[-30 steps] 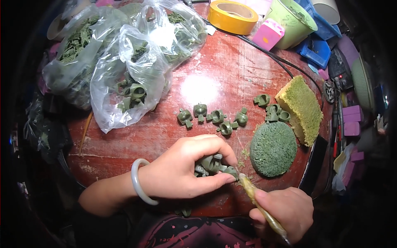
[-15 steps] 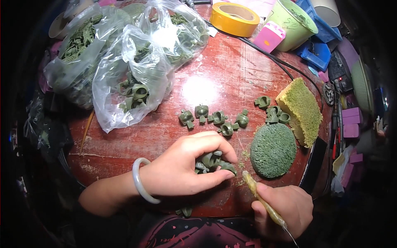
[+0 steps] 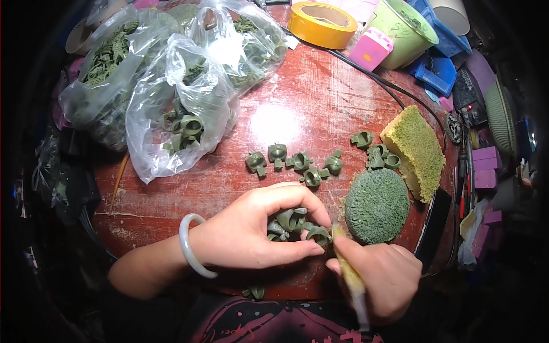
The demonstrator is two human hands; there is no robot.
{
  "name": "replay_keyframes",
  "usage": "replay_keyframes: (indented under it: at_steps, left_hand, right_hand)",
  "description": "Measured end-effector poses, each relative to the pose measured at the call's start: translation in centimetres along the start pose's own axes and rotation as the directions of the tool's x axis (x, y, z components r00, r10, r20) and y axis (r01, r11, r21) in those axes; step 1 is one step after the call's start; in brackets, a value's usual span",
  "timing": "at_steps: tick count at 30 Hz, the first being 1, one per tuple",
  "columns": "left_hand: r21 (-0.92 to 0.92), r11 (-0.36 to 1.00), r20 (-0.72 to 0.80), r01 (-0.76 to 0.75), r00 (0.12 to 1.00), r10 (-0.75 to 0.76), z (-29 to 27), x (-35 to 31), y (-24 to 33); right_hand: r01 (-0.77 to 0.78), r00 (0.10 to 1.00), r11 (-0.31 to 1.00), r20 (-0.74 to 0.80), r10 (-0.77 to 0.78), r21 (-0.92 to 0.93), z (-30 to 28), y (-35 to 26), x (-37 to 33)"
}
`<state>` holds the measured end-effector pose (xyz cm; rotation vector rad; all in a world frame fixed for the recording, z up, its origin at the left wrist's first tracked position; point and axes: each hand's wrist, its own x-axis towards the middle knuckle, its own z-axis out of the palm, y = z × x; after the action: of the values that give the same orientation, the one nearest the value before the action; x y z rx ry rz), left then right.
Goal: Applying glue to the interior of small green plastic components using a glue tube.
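My left hand (image 3: pixel 251 228), a pale bangle (image 3: pixel 192 247) at its wrist, curls around several dark green, waxy ring-shaped pieces (image 3: pixel 287 220). One of these rings (image 3: pixel 318 234) sticks out between thumb and fingertips. Close by on the right, my right hand (image 3: pixel 384 280) grips a slim hand tool (image 3: pixel 350 270) with a yellow wrapped handle. The handle's upper end is beside the protruding ring; whether they touch I cannot tell. Its thin lower end is blurred. Beyond my left hand several more green rings (image 3: pixel 299 162) lie on the red table (image 3: pixel 320 103).
Right of the hands lie a round green pad (image 3: pixel 377 207), a yellow-green sponge (image 3: pixel 414 153) and a few rings (image 3: pixel 382 158). Clear plastic bags (image 3: pixel 146 114) with green pieces fill the far left. Yellow tape (image 3: pixel 297 23), a green cup (image 3: pixel 403 34) and a black cable (image 3: pixel 377 80) occupy the far right.
My right hand has moved left and slightly up, bringing the tool's handle end beside the ring at my left fingertips. That ring has turned, showing its opening. The tool stands more upright.
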<state>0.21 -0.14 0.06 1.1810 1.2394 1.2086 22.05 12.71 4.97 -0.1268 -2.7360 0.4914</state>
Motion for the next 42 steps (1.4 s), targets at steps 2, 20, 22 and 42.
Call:
replay_keyframes:
  at_steps: [2,20,22,42]
  left_hand:
    - [0.002,1.000,0.011,-0.008,1.000,0.008,0.0,0.1,-0.1]
    - [-0.019,1.000,0.004,-0.011,1.000,0.012,-0.1,0.1,-0.5]
    - [-0.035,0.999,-0.002,-0.004,1.000,0.004,-0.1,0.1,-0.5]
    - [0.031,0.999,-0.011,-0.042,0.999,0.043,0.2,0.2,-0.2]
  right_hand:
    - [-0.023,0.999,0.998,-0.027,0.024,0.060,-0.4,-0.1,-0.1]
    - [-0.001,1.000,0.998,-0.029,0.003,0.063,0.3,0.0,-0.1]
    - [0.003,1.000,0.997,-0.031,-0.001,0.071,0.2,0.0,-0.1]
    - [-0.019,1.000,0.996,0.011,0.018,0.082,-0.4,-0.5,0.0]
